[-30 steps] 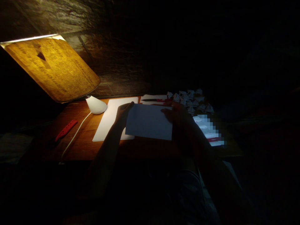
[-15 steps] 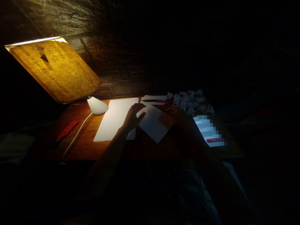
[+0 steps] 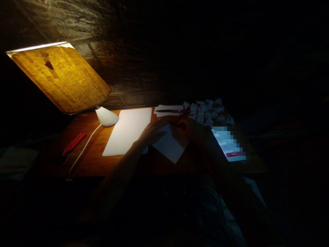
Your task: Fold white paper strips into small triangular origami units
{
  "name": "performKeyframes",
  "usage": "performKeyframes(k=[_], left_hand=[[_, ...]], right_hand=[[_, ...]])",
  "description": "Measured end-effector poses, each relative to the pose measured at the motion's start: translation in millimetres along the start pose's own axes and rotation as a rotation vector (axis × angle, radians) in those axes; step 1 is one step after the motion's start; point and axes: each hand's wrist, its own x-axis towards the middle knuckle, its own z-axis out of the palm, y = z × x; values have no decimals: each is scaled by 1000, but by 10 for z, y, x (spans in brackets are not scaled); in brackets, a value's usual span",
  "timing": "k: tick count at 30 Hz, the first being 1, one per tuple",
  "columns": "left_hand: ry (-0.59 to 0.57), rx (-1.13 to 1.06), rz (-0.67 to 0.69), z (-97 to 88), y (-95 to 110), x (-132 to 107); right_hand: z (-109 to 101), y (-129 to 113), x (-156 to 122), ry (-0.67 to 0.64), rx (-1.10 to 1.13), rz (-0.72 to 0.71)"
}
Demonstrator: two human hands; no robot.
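A small white sheet of paper (image 3: pixel 171 145) lies turned corner-on on the wooden table, one corner pointing at me. My left hand (image 3: pixel 153 131) rests over its left side, fingers stretched out and the thumb apart. At the sheet's upper right, my right hand (image 3: pixel 187 127) is in deep shadow with its fingers curled in at the paper edge. The far corner of the sheet is hidden by the hands. Beyond them, a knife with a red handle (image 3: pixel 177 111) lies on a small stack of white paper (image 3: pixel 164 107).
Larger white sheets (image 3: pixel 128 128) lie to the left, beside a lit lamp with a white base (image 3: pixel 106 116). Its cord (image 3: pixel 84 149) runs past a red slotted object (image 3: pixel 74 143). Several folded paper pieces (image 3: pixel 205 111) cluster at the back right, behind a glowing phone (image 3: pixel 223 142).
The small sheet has shifted slightly toward me. My left hand has moved nearer and flattened over it; the right hand has moved slightly left, with its fingers curled at the paper.
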Motion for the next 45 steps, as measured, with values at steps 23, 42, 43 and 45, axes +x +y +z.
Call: performKeyframes(k=[23,42,43,45], left_hand=[[-213,218,-53,102,73,2],[-198,291,-57,124,75,18],[-180,292,-60,121,80,21],[-136,302,-66,116,78,19]], right_hand=[[408,-292,-156,-147,-335,-257],[444,-251,-137,-109,-337,-272],[427,-257,-135,-104,-333,-278],[387,-273,-125,-90,-325,-296]])
